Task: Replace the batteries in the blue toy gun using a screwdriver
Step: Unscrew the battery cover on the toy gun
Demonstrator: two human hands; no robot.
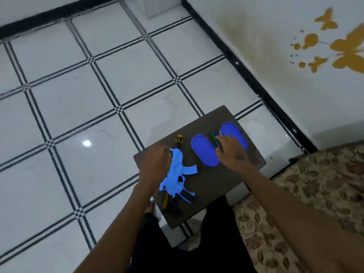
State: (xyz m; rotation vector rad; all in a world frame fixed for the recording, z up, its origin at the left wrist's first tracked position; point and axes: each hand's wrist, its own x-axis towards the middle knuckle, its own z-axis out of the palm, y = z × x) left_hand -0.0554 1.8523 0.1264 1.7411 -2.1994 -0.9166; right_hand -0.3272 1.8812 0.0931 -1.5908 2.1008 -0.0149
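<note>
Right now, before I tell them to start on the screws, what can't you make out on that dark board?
- Light blue toy gun: battery cover and screws blurred; left hand covers its near side.
- Thin green-handled screwdriver: tip hidden inside right hand.
- Far blue oval lid: partly behind that hand.
- Batteries: none discernible.
</note>
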